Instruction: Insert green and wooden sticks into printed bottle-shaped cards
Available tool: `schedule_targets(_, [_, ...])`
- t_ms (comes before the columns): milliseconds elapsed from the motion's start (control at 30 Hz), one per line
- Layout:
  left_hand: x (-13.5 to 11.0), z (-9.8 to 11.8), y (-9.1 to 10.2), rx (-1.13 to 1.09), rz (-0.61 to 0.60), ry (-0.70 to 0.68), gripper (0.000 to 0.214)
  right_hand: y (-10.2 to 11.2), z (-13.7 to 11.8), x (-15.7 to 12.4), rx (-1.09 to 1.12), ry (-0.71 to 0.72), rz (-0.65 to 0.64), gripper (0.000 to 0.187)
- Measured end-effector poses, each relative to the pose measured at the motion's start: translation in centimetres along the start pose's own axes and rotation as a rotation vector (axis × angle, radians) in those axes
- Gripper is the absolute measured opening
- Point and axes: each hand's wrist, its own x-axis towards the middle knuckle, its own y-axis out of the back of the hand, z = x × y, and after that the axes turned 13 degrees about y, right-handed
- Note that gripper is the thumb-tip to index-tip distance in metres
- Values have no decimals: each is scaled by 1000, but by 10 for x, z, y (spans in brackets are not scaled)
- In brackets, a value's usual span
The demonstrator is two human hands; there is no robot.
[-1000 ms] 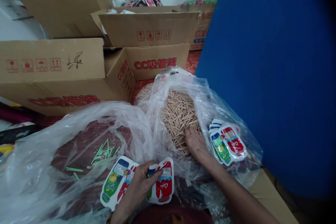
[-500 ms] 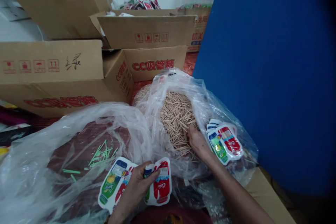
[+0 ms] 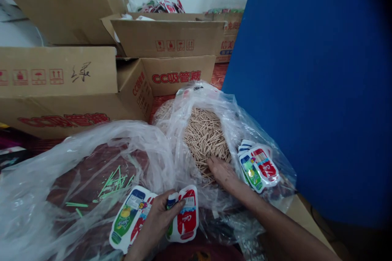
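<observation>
Evidently, a blue panel (image 3: 300,89) dominates the right of the frame; a cardboard "CC" carton (image 3: 58,71) stands at left. A clear plastic bag (image 3: 234,120) occupies the centre. At lower centre, the left hand (image 3: 157,215) is closed around Cola-and-Sprite packets (image 3: 188,219). The right hand (image 3: 223,172), fingers partly curled, dips among beige sticks (image 3: 205,132) at centre; I could not determine whether it grips any. Green sticks (image 3: 115,182) lie lower left.

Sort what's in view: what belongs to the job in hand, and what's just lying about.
Job in hand:
pouches in the left hand
brown sticks at the right hand
bag around those sticks
pouch stack
probably green sticks

Apparently just about:
cartons
blue panel
</observation>
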Motion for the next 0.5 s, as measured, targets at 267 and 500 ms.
schedule_targets(267, [-1, 4, 1, 71, 37, 22, 33, -4, 16, -11, 259, -34, 284, 19])
schedule_targets(500, [1, 2, -3, 72, 52, 3, 32, -11, 18, -16, 1134, -237, 461, 24])
